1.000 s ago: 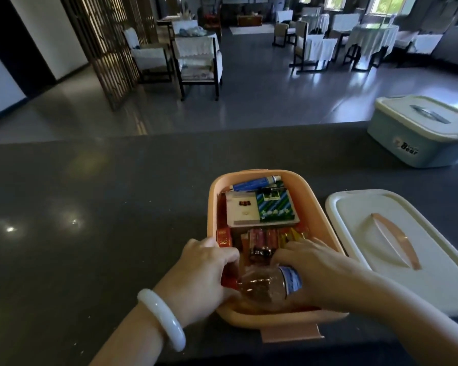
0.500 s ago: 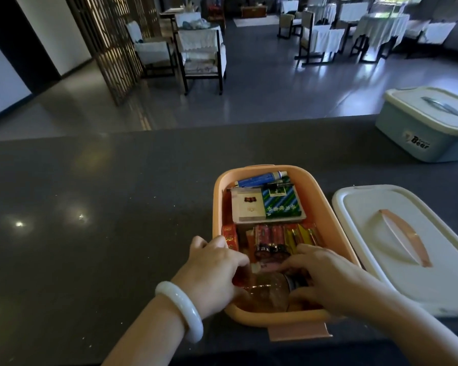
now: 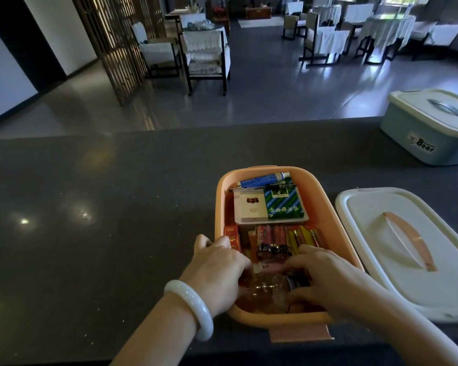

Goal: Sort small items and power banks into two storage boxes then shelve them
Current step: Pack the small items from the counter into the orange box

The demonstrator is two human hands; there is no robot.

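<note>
Bottle now lower in orange box, lying between both hands, left grip and right grip curled on it.

Both forearms reach forward from the bottom edge, bare, converging. Left hand palm down, knuckles up, fingers curled inward toward the right; fingertips hidden. White bangle on left wrist. Right hand palm down, fingers curled toward the left, thumb low. Both hands close together, gripping a jar between them.
</note>
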